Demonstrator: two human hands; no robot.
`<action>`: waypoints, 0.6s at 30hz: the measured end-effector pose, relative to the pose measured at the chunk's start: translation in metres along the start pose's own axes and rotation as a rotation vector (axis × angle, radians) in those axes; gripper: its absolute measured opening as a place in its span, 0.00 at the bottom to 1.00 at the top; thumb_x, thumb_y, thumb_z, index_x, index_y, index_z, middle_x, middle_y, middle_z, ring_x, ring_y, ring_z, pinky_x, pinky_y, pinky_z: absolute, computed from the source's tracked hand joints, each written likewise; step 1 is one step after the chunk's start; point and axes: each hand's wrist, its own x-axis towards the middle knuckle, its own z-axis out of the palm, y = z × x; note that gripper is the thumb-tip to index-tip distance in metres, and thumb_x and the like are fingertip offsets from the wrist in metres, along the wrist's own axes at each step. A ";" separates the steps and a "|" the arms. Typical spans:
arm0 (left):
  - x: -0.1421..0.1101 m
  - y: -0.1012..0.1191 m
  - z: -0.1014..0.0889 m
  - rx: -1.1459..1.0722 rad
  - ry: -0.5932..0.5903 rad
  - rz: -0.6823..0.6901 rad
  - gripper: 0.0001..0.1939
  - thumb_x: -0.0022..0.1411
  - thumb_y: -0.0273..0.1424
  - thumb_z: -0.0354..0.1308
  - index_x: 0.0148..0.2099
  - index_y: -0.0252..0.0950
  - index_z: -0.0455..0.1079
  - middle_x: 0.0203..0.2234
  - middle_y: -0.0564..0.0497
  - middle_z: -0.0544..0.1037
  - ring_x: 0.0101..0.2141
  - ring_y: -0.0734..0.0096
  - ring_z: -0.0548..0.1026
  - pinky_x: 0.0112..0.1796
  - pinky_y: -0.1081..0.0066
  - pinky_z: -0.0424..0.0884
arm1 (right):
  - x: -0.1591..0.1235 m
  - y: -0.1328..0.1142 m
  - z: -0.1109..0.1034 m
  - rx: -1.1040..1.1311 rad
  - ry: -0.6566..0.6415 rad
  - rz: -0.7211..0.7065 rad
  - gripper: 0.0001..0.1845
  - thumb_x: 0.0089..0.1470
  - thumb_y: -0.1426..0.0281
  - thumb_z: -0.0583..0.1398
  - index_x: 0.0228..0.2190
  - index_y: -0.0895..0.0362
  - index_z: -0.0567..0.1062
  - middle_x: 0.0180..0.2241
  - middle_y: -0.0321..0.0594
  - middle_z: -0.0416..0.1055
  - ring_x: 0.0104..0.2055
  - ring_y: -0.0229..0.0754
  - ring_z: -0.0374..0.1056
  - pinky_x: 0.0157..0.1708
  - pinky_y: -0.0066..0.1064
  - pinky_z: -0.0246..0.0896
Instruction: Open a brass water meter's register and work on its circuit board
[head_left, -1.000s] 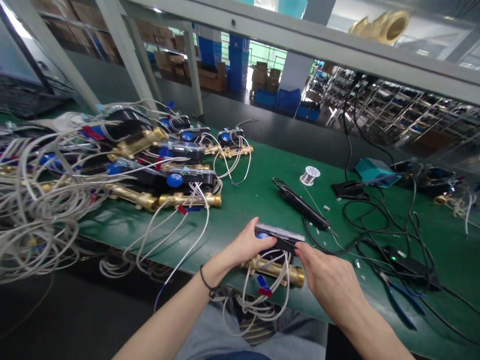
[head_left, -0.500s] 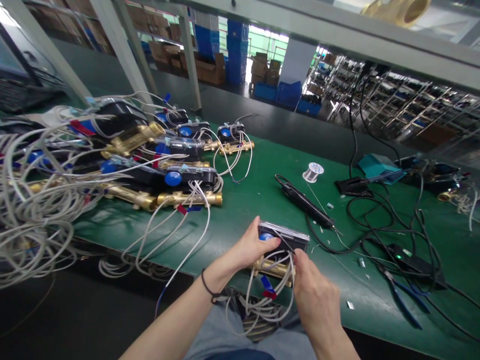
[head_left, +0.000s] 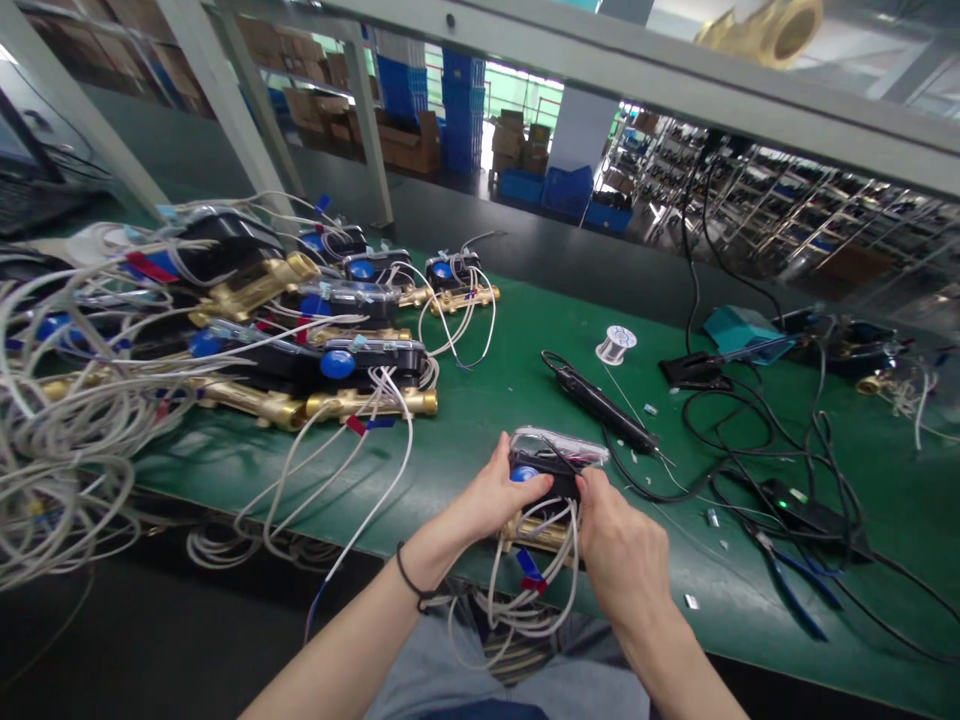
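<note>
1. The meter (head_left: 551,465) is gripped at the near edge of the desk (head_left: 480,420): the left hand (head_left: 499,495) is closed round its left end, the right hand (head_left: 619,550) pinches its right side.
2. Its clear cover is seen tilted up, not seated, and its white cable (head_left: 517,590) hangs off the desk edge; the work on it seems unfinished.
3. A soldering iron (head_left: 600,405) and solder spool (head_left: 616,345) lie farther off, untouched.
4. Many wired meters (head_left: 300,330) are heaped at far left.
</note>
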 end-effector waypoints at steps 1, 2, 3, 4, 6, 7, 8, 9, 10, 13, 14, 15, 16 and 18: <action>0.000 0.000 0.001 -0.014 -0.018 0.003 0.37 0.53 0.41 0.63 0.60 0.28 0.58 0.50 0.39 0.74 0.51 0.54 0.71 0.54 0.58 0.67 | 0.004 0.001 -0.002 0.000 -0.034 0.006 0.12 0.65 0.69 0.50 0.34 0.54 0.72 0.22 0.33 0.74 0.17 0.39 0.69 0.18 0.31 0.47; 0.000 0.001 0.001 -0.021 -0.034 0.006 0.37 0.53 0.41 0.62 0.60 0.28 0.58 0.50 0.39 0.74 0.51 0.54 0.71 0.54 0.58 0.67 | 0.007 0.002 -0.004 0.003 -0.075 0.015 0.12 0.64 0.70 0.50 0.34 0.54 0.72 0.22 0.34 0.74 0.18 0.40 0.70 0.18 0.31 0.46; 0.000 0.001 0.001 -0.023 -0.043 0.009 0.37 0.54 0.41 0.62 0.60 0.28 0.58 0.51 0.40 0.74 0.51 0.55 0.71 0.54 0.59 0.67 | 0.011 0.002 -0.006 0.008 -0.122 0.026 0.12 0.64 0.70 0.50 0.35 0.54 0.72 0.23 0.35 0.75 0.19 0.41 0.71 0.18 0.31 0.45; 0.000 0.002 0.002 -0.020 -0.046 0.010 0.37 0.53 0.41 0.62 0.60 0.28 0.58 0.51 0.41 0.74 0.51 0.55 0.71 0.54 0.60 0.66 | 0.016 0.003 -0.008 0.013 -0.175 0.040 0.12 0.65 0.70 0.49 0.36 0.54 0.72 0.24 0.36 0.76 0.20 0.42 0.72 0.18 0.31 0.44; 0.000 0.003 0.003 -0.010 -0.046 0.004 0.37 0.53 0.41 0.62 0.60 0.29 0.58 0.51 0.42 0.74 0.52 0.55 0.71 0.55 0.60 0.65 | 0.025 0.004 -0.013 0.025 -0.294 0.073 0.14 0.66 0.69 0.46 0.38 0.54 0.71 0.27 0.38 0.76 0.23 0.44 0.74 0.19 0.31 0.44; 0.000 0.004 0.003 -0.003 -0.043 -0.002 0.37 0.53 0.41 0.62 0.60 0.28 0.58 0.51 0.41 0.74 0.52 0.55 0.71 0.55 0.59 0.65 | 0.030 0.005 -0.015 0.031 -0.344 0.086 0.15 0.66 0.69 0.45 0.39 0.55 0.70 0.28 0.39 0.77 0.25 0.45 0.75 0.19 0.30 0.45; 0.000 0.005 0.004 0.003 -0.042 -0.008 0.37 0.53 0.42 0.62 0.60 0.27 0.58 0.51 0.40 0.74 0.52 0.54 0.71 0.55 0.59 0.65 | 0.034 0.005 -0.017 0.037 -0.384 0.094 0.15 0.66 0.69 0.44 0.39 0.55 0.70 0.29 0.40 0.77 0.26 0.45 0.75 0.19 0.30 0.46; -0.001 0.006 0.004 0.007 -0.042 -0.012 0.37 0.53 0.42 0.62 0.60 0.27 0.58 0.51 0.39 0.74 0.51 0.53 0.71 0.54 0.58 0.66 | 0.039 0.006 -0.018 0.043 -0.411 0.098 0.16 0.66 0.68 0.43 0.40 0.55 0.69 0.30 0.41 0.77 0.28 0.46 0.76 0.20 0.30 0.48; -0.001 0.007 0.005 0.010 -0.042 -0.012 0.38 0.53 0.43 0.62 0.59 0.26 0.58 0.50 0.38 0.74 0.51 0.52 0.72 0.53 0.57 0.67 | 0.043 0.006 -0.019 0.048 -0.427 0.098 0.16 0.66 0.69 0.42 0.41 0.55 0.69 0.32 0.41 0.78 0.28 0.47 0.76 0.20 0.30 0.50; -0.003 0.012 0.008 0.016 -0.044 0.002 0.36 0.52 0.43 0.62 0.57 0.28 0.60 0.50 0.39 0.75 0.50 0.52 0.72 0.52 0.56 0.68 | 0.058 0.008 -0.018 0.059 -0.447 0.101 0.17 0.66 0.70 0.41 0.42 0.56 0.68 0.33 0.45 0.78 0.31 0.49 0.77 0.24 0.31 0.58; -0.004 0.013 0.009 0.017 -0.045 0.008 0.34 0.52 0.43 0.62 0.56 0.29 0.60 0.50 0.40 0.75 0.51 0.52 0.72 0.53 0.57 0.68 | 0.063 0.009 -0.016 0.065 -0.456 0.104 0.17 0.66 0.70 0.41 0.43 0.56 0.68 0.33 0.46 0.78 0.32 0.50 0.77 0.25 0.32 0.60; -0.004 0.013 0.009 0.017 -0.049 0.013 0.34 0.52 0.43 0.62 0.56 0.30 0.61 0.50 0.41 0.75 0.51 0.53 0.72 0.54 0.58 0.67 | 0.068 0.011 -0.014 0.073 -0.465 0.106 0.17 0.66 0.70 0.41 0.43 0.56 0.68 0.33 0.48 0.78 0.33 0.50 0.77 0.27 0.33 0.62; -0.004 0.013 0.010 0.018 -0.053 0.016 0.33 0.52 0.43 0.62 0.56 0.31 0.60 0.50 0.42 0.75 0.51 0.54 0.72 0.55 0.58 0.67 | 0.072 0.013 -0.012 0.083 -0.474 0.108 0.17 0.66 0.69 0.42 0.43 0.57 0.69 0.32 0.49 0.78 0.34 0.51 0.77 0.28 0.34 0.63; -0.003 0.010 0.011 0.027 -0.041 0.010 0.36 0.51 0.43 0.62 0.58 0.32 0.58 0.52 0.41 0.74 0.53 0.55 0.72 0.56 0.58 0.65 | 0.080 0.018 -0.010 0.110 -0.489 0.114 0.18 0.66 0.67 0.43 0.43 0.56 0.70 0.32 0.50 0.78 0.35 0.52 0.77 0.30 0.35 0.65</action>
